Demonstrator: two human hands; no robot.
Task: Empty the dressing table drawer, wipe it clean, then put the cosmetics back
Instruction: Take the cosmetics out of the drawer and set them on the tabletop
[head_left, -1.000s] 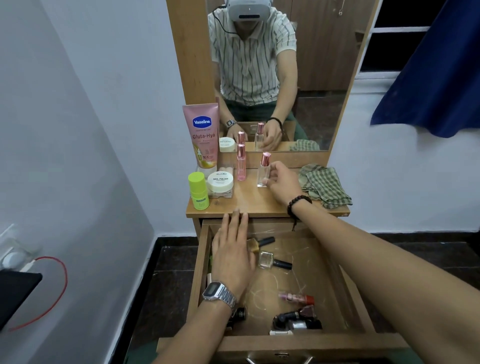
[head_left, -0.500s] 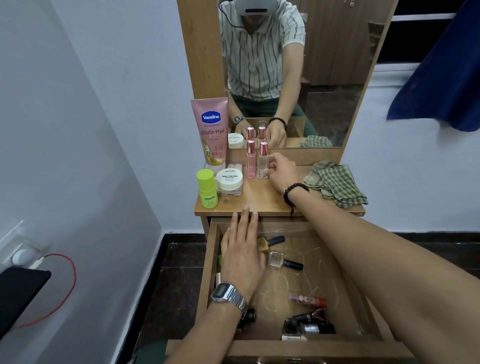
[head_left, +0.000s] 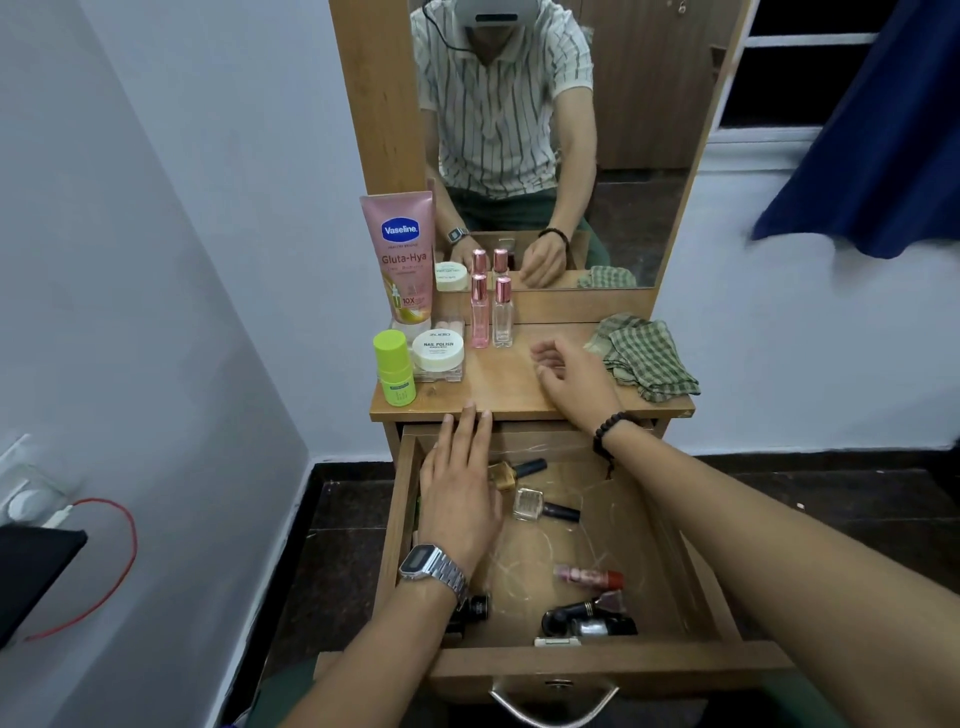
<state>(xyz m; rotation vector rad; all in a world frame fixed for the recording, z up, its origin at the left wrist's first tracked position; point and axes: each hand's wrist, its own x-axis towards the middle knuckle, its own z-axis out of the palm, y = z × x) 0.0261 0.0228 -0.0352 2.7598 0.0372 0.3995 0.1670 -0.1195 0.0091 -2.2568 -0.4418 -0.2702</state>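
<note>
The wooden drawer (head_left: 691, 587) is pulled out below the dressing table top (head_left: 498, 384). In it lie two nail polish bottles (head_left: 540, 505), a red-capped tube (head_left: 589, 576) and dark cosmetics (head_left: 587, 621) near the front. My left hand (head_left: 460, 493) reaches flat into the drawer's left side, fingertips at the table edge. My right hand (head_left: 574, 376) hovers over the table top, fingers loosely curled and holding nothing. A clear perfume bottle (head_left: 502, 319) stands beside a pink one (head_left: 479, 319), apart from that hand.
A pink Vaseline tube (head_left: 402, 254), a green bottle (head_left: 394, 366) and a white nail polish remover jar (head_left: 438, 351) stand at the table's left. A checked cloth (head_left: 644, 353) lies at the right. The mirror (head_left: 545, 140) stands behind. A red cable (head_left: 122, 545) hangs at the left wall.
My right hand set the clear perfume bottle next to the pink one, let go, and drew back toward me. My left hand stayed in the drawer.
</note>
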